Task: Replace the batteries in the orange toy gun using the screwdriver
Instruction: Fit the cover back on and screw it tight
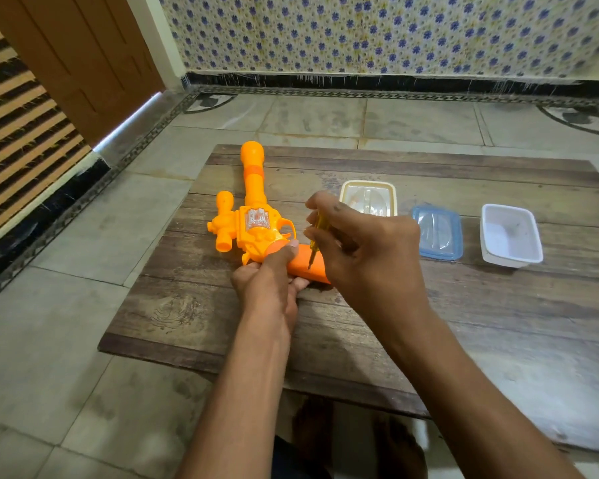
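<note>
The orange toy gun (253,209) lies flat on the wooden board (187,305), barrel pointing away from me, grip toward me. My left hand (270,281) grips the gun's grip, thumb lying along its top. My right hand (360,243) pinches a small yellow screwdriver (317,236) and holds it nearly upright. Its dark tip touches the darker orange grip (305,262). No batteries are visible.
A cream-rimmed clear container (389,188) stands behind my right hand. To its right lie a blue-rimmed lid (457,236) and an open white tub (510,236). The board rests on a tiled floor; a brown door (83,57) is at the far left.
</note>
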